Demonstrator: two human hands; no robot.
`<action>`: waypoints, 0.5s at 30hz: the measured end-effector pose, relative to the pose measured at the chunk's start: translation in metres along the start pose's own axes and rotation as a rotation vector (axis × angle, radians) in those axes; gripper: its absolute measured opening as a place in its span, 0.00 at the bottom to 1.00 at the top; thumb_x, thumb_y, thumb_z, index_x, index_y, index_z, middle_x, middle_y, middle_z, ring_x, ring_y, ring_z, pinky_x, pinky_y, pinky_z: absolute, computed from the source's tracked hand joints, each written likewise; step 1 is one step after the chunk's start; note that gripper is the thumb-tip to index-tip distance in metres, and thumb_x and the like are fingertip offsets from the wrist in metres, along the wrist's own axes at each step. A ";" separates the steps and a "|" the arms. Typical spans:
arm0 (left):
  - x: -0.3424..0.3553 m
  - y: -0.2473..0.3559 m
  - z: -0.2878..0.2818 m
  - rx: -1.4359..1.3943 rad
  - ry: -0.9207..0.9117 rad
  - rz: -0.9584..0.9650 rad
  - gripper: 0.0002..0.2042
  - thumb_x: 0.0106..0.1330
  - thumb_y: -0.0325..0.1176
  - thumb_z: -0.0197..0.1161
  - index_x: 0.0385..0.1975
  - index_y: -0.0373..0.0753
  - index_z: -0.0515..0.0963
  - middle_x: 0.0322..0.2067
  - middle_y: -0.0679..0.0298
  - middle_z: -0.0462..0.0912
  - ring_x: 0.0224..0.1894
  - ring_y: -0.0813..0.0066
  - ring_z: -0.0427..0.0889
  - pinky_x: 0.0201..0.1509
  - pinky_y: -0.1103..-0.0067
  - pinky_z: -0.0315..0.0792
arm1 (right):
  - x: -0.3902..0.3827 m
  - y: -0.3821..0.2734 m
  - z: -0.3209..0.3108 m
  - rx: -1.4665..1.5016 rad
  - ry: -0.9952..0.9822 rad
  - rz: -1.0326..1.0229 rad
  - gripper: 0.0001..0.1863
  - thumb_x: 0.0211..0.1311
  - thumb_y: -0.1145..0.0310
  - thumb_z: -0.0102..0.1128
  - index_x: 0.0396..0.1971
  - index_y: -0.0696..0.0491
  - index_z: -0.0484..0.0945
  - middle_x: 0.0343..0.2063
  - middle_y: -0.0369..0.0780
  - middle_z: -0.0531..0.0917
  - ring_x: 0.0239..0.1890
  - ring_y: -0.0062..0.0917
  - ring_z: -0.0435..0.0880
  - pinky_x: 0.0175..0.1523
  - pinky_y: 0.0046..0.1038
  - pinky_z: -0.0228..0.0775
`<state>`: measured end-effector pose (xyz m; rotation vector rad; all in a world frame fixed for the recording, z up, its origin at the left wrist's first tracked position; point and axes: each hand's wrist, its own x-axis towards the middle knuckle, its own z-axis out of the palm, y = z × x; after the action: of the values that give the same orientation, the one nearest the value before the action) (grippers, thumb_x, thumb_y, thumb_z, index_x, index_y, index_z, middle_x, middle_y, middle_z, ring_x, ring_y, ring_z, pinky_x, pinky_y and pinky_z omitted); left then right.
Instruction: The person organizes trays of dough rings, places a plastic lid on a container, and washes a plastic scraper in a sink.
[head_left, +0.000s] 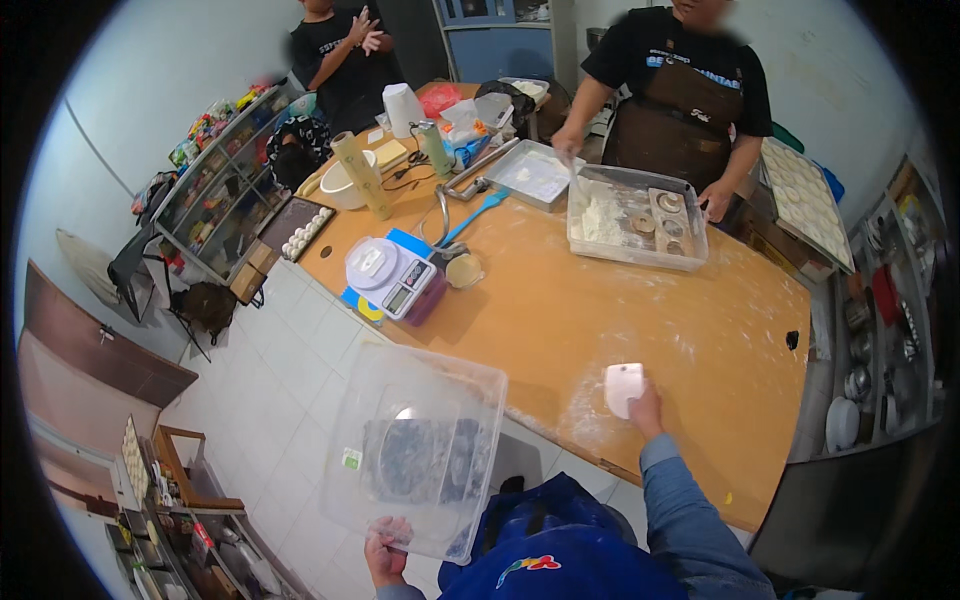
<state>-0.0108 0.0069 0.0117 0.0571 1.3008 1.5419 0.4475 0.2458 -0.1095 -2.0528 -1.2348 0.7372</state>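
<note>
My left hand (388,550) grips the near edge of a large clear plastic lid (425,440), tilted over the floor beside the table. A small green-and-white sticker is on the lid, and whitish smudges mark it. On the wooden table (540,340), my right hand (647,410) is closed around a white dough scraper (622,388), pressed flat near the front edge. White flour (590,415) is smeared around the scraper. Across the table, a co-worker's hand (569,143) holds a tool over a clear plastic box (637,250) containing flour and several round pieces.
A white kitchen scale (390,275) stands at the table's left, near a blue spatula (478,215) and a metal tray (535,172). Another person (345,60) stands at the far left. Trays of dough rounds (806,195) sit at right; shelving (215,190) lines the left wall.
</note>
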 end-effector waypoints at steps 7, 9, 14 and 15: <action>-0.014 0.001 -0.021 -0.094 0.095 0.095 0.21 0.35 0.22 0.44 0.36 0.31 0.66 0.34 0.46 0.71 0.35 0.51 0.73 0.41 0.61 0.69 | 0.005 -0.058 0.011 0.077 -0.193 -0.154 0.22 0.39 0.81 0.53 0.41 0.58 0.68 0.34 0.48 0.76 0.40 0.36 0.75 0.43 0.31 0.66; -0.015 0.001 -0.018 -0.094 0.107 0.108 0.21 0.35 0.23 0.44 0.36 0.31 0.66 0.34 0.46 0.71 0.35 0.51 0.73 0.41 0.61 0.69 | 0.047 -0.049 -0.008 0.052 0.052 -0.057 0.21 0.40 0.81 0.52 0.40 0.57 0.68 0.33 0.48 0.77 0.38 0.36 0.76 0.41 0.31 0.67; -0.016 -0.008 -0.018 -0.113 0.091 0.122 0.22 0.34 0.23 0.46 0.36 0.31 0.66 0.33 0.46 0.72 0.34 0.52 0.73 0.42 0.61 0.69 | 0.125 -0.026 -0.029 -0.062 0.210 0.035 0.20 0.42 0.79 0.46 0.41 0.56 0.68 0.34 0.49 0.76 0.40 0.39 0.75 0.42 0.33 0.67; -0.014 -0.008 -0.016 -0.111 0.088 0.118 0.22 0.34 0.23 0.46 0.36 0.31 0.66 0.33 0.46 0.72 0.34 0.52 0.73 0.42 0.61 0.69 | 0.133 -0.020 -0.026 -0.028 0.174 -0.042 0.22 0.42 0.79 0.44 0.44 0.56 0.67 0.36 0.50 0.75 0.42 0.40 0.73 0.44 0.34 0.66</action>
<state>-0.0087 -0.0156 0.0070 -0.0044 1.2970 1.7322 0.5095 0.3676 -0.0970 -2.0588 -1.1912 0.5127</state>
